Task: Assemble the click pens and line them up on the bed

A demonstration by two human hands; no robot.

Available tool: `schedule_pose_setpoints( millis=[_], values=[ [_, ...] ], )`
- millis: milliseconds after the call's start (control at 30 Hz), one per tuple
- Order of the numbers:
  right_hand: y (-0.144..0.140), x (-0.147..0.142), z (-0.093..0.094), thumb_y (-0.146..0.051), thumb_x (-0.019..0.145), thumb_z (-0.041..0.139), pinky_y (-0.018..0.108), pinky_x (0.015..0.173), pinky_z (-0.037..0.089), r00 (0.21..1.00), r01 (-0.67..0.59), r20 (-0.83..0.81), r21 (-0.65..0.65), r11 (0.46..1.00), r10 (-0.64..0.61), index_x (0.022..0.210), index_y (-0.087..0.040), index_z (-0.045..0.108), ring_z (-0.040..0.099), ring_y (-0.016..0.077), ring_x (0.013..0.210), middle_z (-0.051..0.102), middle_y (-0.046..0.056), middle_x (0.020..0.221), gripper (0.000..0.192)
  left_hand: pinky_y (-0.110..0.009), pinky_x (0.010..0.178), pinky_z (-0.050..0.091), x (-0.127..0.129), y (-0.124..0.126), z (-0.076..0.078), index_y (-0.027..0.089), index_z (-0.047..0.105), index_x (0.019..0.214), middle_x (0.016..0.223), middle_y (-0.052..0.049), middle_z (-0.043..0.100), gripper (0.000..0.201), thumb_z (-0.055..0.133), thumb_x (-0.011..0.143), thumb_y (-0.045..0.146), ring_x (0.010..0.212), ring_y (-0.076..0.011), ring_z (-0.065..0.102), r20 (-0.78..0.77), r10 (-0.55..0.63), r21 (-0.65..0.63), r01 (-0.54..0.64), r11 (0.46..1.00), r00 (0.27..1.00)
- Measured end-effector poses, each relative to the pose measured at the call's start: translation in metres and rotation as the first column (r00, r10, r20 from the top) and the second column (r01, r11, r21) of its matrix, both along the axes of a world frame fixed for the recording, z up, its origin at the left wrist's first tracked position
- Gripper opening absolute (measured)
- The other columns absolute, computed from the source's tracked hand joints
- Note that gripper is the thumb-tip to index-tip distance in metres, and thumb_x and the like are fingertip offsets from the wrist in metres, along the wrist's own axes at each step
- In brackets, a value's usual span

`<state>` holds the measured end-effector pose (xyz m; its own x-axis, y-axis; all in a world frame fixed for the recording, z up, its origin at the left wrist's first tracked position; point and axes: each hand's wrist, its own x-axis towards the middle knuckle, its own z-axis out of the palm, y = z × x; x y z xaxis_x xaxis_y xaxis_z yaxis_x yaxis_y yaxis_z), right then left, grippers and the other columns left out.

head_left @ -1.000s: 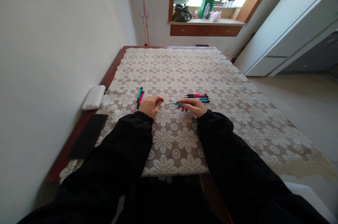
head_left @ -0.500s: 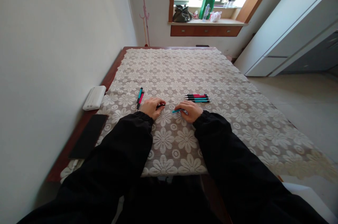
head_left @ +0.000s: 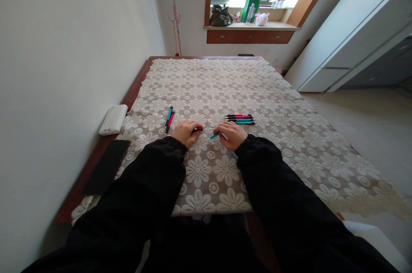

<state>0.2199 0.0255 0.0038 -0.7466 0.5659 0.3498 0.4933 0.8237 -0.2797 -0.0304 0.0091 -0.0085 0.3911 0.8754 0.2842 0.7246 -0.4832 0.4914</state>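
A white box-like device (head_left: 113,119) lay at the far left on the bare wooden edge of the table (head_left: 96,159), with a flat black slab (head_left: 107,166), perhaps a phone or tablet, just nearer the person. To their right, on the cream lace tablecloth (head_left: 225,88), two pens (head_left: 169,117), one teal and one pink, lay side by side. The left hand (head_left: 185,131) rested on the cloth, fingers curled around a short black pen piece (head_left: 197,130). Just beside it, the right hand (head_left: 232,134) pinched a teal pen barrel (head_left: 214,135), its tip pointing toward the left hand. A second earlier the two hands had been held a little higher, with a thin refill stretched between the parts; by this moment both hands had sunk to the cloth and the parts sat slightly apart, so the pen appeared to be in two pieces. Beyond the right hand lay a neat row of four or so pens (head_left: 240,119), pink and teal. No container stood on the table; on the far windowsill (head_left: 251,26) sat a dark bag (head_left: 220,16) and a green bag (head_left: 251,3), contents hidden.
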Motion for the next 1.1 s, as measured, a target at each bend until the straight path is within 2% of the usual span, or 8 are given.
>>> schedule_pose_setpoints(
  millis=[367,667,833,1100],
  values=[
    [0.000,0.001,0.002,-0.008,0.071,0.051,0.034,0.078,0.035,0.998,0.059,0.036,-0.061,0.996,-0.057,0.090,-0.020,0.062,0.057,0.0223,0.086,0.069,0.006,0.088,0.025,-0.037,0.093,0.050,0.000,-0.001,0.001,0.025,0.073,0.107,0.106,-0.005,0.073,0.023,0.057,0.090,0.026,0.099,-0.0217,0.065,-0.011,-0.011,0.006,0.011,1.000,1.000],
    [0.007,0.011,0.001,-0.008,0.069,0.052,0.035,0.078,0.035,0.990,0.130,0.058,-0.015,0.991,-0.129,0.089,-0.020,0.062,0.058,0.0230,0.087,0.068,0.006,0.088,0.025,-0.038,0.093,0.049,-0.001,-0.001,0.001,0.024,0.072,0.109,0.109,-0.005,0.073,0.025,0.054,0.093,0.025,0.103,-0.0222,0.065,-0.015,-0.037,0.013,0.037,0.999,0.999],
    [0.007,0.009,-0.002,-0.008,0.072,0.052,0.034,0.078,0.036,0.994,0.098,0.045,-0.048,0.994,-0.096,0.091,-0.020,0.062,0.058,0.0226,0.088,0.069,0.006,0.090,0.025,-0.037,0.094,0.049,-0.001,-0.001,0.000,0.025,0.072,0.109,0.110,-0.005,0.072,0.026,0.052,0.094,0.026,0.103,-0.0214,0.065,-0.015,-0.039,0.014,0.039,0.999,0.999],
    [0.004,0.005,0.001,-0.008,0.076,0.051,0.034,0.079,0.035,0.998,0.054,0.033,-0.011,0.998,-0.053,0.090,-0.020,0.064,0.056,0.0226,0.088,0.069,0.006,0.091,0.023,-0.037,0.094,0.049,-0.001,-0.001,-0.001,0.025,0.072,0.109,0.110,-0.005,0.072,0.025,0.053,0.094,0.027,0.103,-0.0216,0.065,-0.003,-0.042,0.018,0.042,0.999,0.999]
  ],
)
